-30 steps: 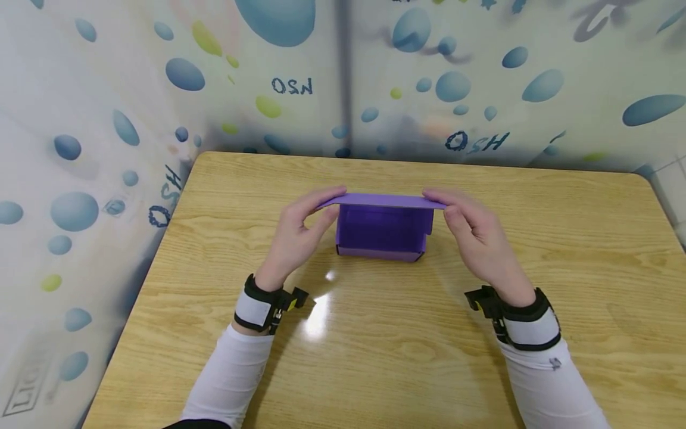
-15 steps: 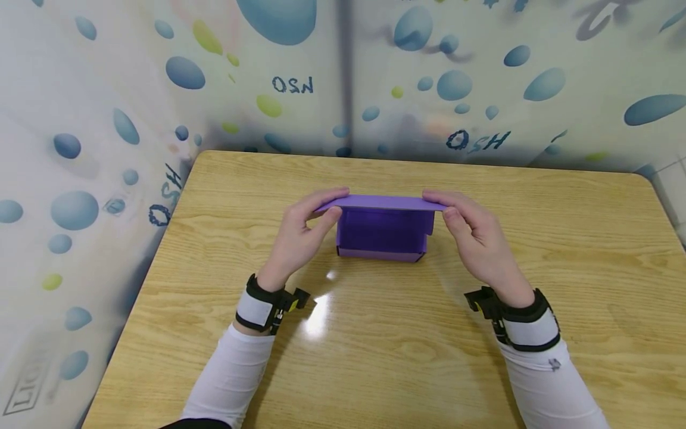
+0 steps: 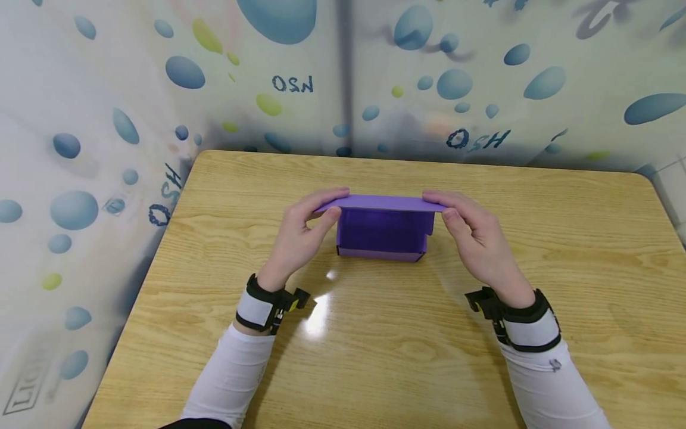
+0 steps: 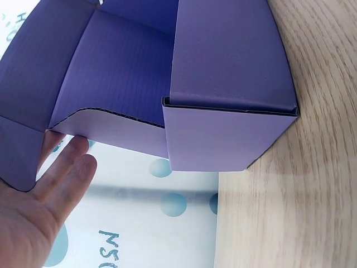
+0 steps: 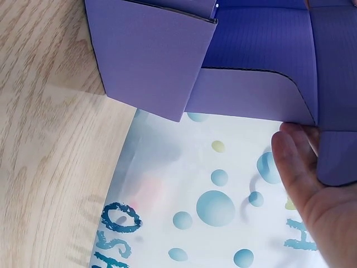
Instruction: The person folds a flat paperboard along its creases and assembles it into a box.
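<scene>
A purple cardboard box stands on the wooden table with its lid raised and its front side facing me. My left hand holds the lid's left corner, fingers over the top and thumb at the front edge. At the opposite corner, my right hand grips the lid the same way. In the left wrist view, the left hand's fingers lie behind a side flap of the lid. The right wrist view has the right hand's fingers beside the other flap. No contents show inside the box.
The wooden table extends around the box on all sides. Behind it and to the left hangs a pale wall covering with blue and green dots. Each wrist wears a strapped camera band.
The hands and lid have come down very slightly since a second ago. Over the last half second nothing visibly moves, and both hands keep hold of the lid.
</scene>
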Demonstrator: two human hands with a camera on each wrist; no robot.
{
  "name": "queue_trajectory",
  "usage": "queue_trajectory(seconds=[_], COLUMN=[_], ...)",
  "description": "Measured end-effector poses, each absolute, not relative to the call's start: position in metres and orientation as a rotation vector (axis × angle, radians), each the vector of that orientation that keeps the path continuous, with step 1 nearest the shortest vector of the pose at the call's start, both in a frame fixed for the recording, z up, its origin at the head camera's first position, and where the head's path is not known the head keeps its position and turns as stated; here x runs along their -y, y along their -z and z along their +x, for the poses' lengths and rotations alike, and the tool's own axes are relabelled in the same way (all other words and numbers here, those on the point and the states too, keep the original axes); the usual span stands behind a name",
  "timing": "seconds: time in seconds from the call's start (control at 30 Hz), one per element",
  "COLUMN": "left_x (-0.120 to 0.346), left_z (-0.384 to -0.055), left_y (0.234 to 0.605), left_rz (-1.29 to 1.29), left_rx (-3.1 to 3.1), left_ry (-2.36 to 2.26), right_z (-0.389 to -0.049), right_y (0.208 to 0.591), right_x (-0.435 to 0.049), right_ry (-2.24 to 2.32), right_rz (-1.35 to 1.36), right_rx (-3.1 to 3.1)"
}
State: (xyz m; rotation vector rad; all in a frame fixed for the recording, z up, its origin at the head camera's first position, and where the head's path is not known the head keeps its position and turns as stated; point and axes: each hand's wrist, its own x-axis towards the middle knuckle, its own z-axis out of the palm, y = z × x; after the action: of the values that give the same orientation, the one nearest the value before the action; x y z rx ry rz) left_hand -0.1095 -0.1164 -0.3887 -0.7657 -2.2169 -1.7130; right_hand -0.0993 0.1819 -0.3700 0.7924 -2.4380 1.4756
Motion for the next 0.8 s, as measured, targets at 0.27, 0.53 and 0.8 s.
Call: queue_trajectory(seconds=[0.27, 0.53, 0.8], left_x=[0.1167, 0.1162, 0.1156], left_z=[-0.1093, -0.1078, -0.1044], left_y=[0.3900, 0.3908, 0.3863], left_rz=[-0.789, -0.805, -0.799], left_rx=[2.202, 2.237, 2.297], left_ry=[1.717, 1.688, 1.670], right_z=[-0.0974, -0.0928, -0.0901], right_y=[0.3676, 0.3694, 0.3687], right_x=[-0.1822, -0.1872, -0.1903], right_ry=[-1.465, -1.421, -1.376], right_rz=[0.816, 0.849, 0.872], right_rx=[2.452, 2.469, 2.509])
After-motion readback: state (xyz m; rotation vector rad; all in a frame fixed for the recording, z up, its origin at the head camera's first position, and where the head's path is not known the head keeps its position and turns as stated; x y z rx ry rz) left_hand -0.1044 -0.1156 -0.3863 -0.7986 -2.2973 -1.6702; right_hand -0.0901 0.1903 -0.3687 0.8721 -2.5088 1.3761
